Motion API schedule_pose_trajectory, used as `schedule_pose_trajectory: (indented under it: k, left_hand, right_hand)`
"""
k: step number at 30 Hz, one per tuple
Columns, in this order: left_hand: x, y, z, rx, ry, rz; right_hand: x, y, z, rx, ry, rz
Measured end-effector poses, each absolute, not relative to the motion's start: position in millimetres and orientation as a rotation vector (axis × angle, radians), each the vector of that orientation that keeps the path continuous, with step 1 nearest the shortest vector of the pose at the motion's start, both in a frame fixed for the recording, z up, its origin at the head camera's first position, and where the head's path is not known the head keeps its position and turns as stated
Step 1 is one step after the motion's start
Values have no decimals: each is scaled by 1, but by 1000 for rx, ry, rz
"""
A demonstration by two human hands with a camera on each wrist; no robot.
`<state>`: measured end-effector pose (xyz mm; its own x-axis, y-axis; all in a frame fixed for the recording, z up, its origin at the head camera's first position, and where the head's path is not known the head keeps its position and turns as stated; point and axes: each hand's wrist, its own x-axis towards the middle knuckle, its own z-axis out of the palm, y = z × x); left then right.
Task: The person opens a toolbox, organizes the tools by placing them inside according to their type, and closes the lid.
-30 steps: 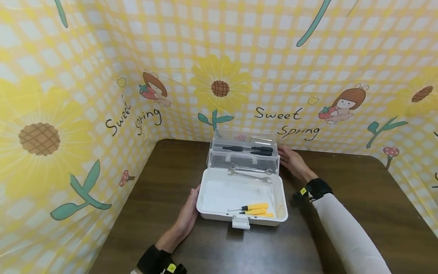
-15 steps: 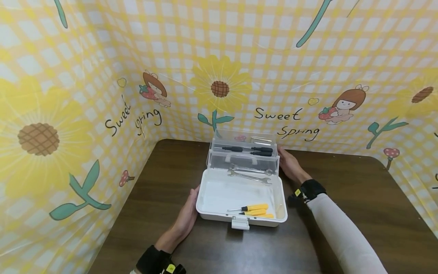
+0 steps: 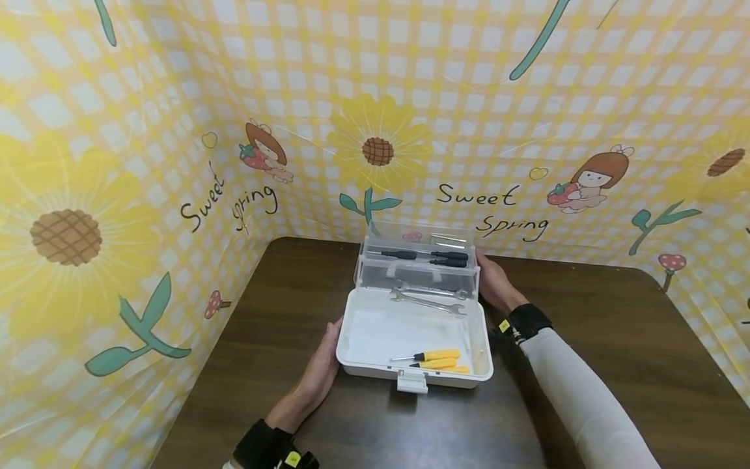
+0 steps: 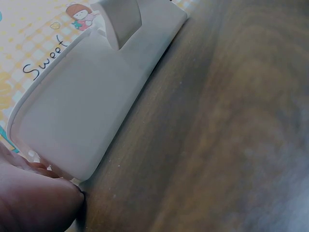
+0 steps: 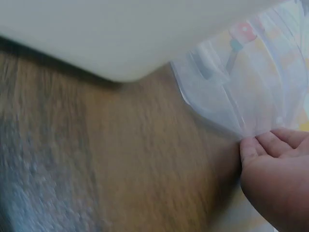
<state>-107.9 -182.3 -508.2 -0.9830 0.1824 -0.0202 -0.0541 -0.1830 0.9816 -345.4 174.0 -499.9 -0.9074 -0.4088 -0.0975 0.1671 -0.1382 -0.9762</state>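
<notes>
A white toolbox stands opened on the table, its clear lid tipped back. My left hand lies along the box's left wall, fingers extended; in the left wrist view the hand is at the box's front corner. At the lid's right side is my right hand, its fingertips touching the clear plastic in the right wrist view. Yellow-handled screwdrivers lie in the box's front right. Two wrenches lie near its back. Several black-handled screwdrivers rest in the lid's compartment.
The box's white latch hangs at the front. A brown wooden table carries everything. Yellow checked cloth with flower prints rises behind and to the left. Thin metal pieces show in the far part of the lid.
My right hand and wrist have shifted slightly left and closer in against the lid's right side. The left hand, the toolbox and the tools have stayed in place.
</notes>
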Motion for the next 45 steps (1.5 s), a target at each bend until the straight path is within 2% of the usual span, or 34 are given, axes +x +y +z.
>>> schedule_pose_trajectory:
  k: [45]
  left_hand:
    - [-110,-179,-508,165,1957,2219]
  right_hand:
    - [-345,174,-491,-96,1630,-2204]
